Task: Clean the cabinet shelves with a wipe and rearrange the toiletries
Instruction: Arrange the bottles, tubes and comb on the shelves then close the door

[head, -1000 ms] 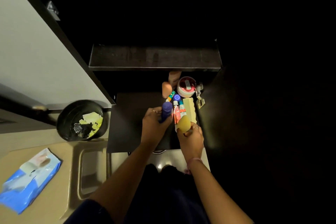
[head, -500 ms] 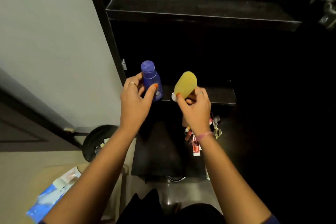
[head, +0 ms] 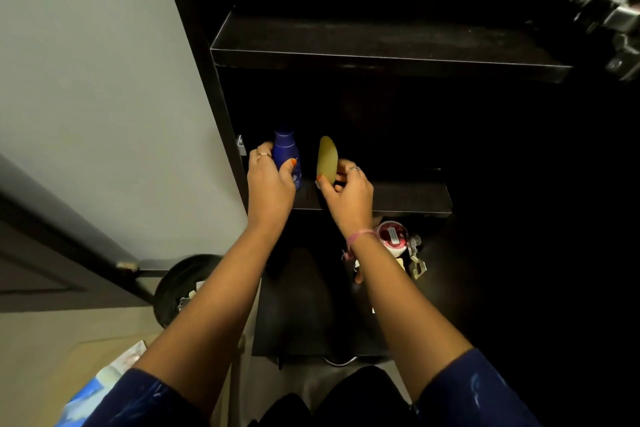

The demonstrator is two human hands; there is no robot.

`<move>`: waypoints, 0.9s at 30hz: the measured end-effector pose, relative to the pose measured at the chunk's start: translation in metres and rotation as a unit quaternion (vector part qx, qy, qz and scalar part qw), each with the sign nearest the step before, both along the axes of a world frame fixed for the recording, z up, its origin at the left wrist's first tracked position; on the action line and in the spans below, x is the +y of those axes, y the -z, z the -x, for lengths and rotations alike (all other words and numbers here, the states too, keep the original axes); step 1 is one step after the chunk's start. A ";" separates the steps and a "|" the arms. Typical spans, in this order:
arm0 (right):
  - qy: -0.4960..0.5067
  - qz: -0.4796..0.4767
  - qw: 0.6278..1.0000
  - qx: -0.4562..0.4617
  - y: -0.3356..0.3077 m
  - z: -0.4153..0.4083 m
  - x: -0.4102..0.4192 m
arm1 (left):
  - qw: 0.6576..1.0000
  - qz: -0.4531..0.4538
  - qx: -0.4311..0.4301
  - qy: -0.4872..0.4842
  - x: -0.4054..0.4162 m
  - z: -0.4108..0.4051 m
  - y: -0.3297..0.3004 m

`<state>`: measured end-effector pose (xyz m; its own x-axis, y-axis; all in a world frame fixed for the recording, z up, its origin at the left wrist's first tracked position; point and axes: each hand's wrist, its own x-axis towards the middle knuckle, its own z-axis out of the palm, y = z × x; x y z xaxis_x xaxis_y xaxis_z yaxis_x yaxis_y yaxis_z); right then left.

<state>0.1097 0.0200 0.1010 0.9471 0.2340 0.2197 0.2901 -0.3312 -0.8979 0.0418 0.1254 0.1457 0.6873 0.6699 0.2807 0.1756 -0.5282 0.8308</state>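
A: What is the left hand [head: 268,180] holding?
B: Its fingers are wrapping the dark blue plastic bottle [head: 286,158], which is standing upright on the middle black shelf [head: 408,198].
A: And the right hand [head: 348,196]?
B: It is pinching the yellow oval bottle [head: 327,159], long axis upright, just beside the blue one.

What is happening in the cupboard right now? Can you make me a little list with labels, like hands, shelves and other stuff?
left hand: grips the dark blue plastic bottle, upright at the middle shelf
right hand: pinches the yellow oval bottle over the same shelf
top shelf: dark, nothing seen on it
below: round red-lidded white jar by the right wrist
far left: black bin, blue wipes pack
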 end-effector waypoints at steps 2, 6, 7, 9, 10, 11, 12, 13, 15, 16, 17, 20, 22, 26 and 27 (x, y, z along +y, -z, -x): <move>0.009 -0.018 1.000 -0.001 0.003 0.004 0.005 | 1.000 -0.004 0.001 -0.008 0.002 -0.003 0.001; 0.020 -0.032 0.999 -0.008 0.007 0.007 0.011 | 1.000 -0.005 -0.009 -0.009 0.003 -0.006 0.006; 0.024 -0.031 0.999 -0.012 0.008 0.007 0.012 | 1.000 -0.001 -0.011 -0.011 0.003 -0.006 0.007; 0.029 -0.015 0.999 -0.014 0.010 0.007 0.011 | 1.000 0.013 -0.009 -0.011 0.003 -0.004 0.010; 0.029 -0.005 0.999 -0.012 0.011 0.008 0.011 | 1.000 0.020 -0.006 -0.010 0.003 -0.003 0.012; 0.027 -0.002 1.000 -0.007 0.011 0.009 0.010 | 1.000 0.026 -0.003 -0.010 0.002 -0.001 0.014; 0.025 -0.006 1.000 -0.002 0.012 0.011 0.009 | 1.000 0.030 0.000 -0.010 0.001 0.001 0.015; 0.025 -0.016 1.000 0.002 0.013 0.014 0.008 | 0.999 0.033 0.000 -0.011 0.000 0.003 0.017; 0.041 -0.038 0.998 -0.002 0.016 0.025 0.002 | 0.999 0.046 -0.002 -0.017 -0.004 0.010 0.020; 0.056 -0.048 0.997 -0.010 0.018 0.032 -0.002 | 0.998 0.054 -0.004 -0.023 -0.007 0.015 0.022; 0.073 -0.060 0.995 -0.017 0.021 0.040 -0.007 | 0.997 0.063 -0.005 -0.032 -0.010 0.020 0.024; 0.107 -0.110 0.988 -0.028 0.037 0.064 -0.030 | 0.993 0.102 -0.030 -0.048 -0.024 0.041 0.034; 0.129 -0.103 0.986 -0.035 0.053 0.077 -0.051 | 0.991 0.123 -0.049 -0.036 -0.036 0.055 0.046; 0.182 -0.045 0.981 0.055 0.092 0.082 -0.096 | 0.990 0.139 -0.001 0.026 -0.063 0.072 0.079; 0.192 -0.027 0.977 0.090 0.100 0.079 -0.106 | 0.989 0.138 0.021 0.040 -0.070 0.072 0.089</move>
<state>0.0303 -0.0858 0.0005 0.9872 -0.1529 0.0445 -0.0095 -0.3354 -0.9420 -0.0298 0.0556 0.0567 0.7486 0.6599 0.0647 0.1799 -0.2961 0.9381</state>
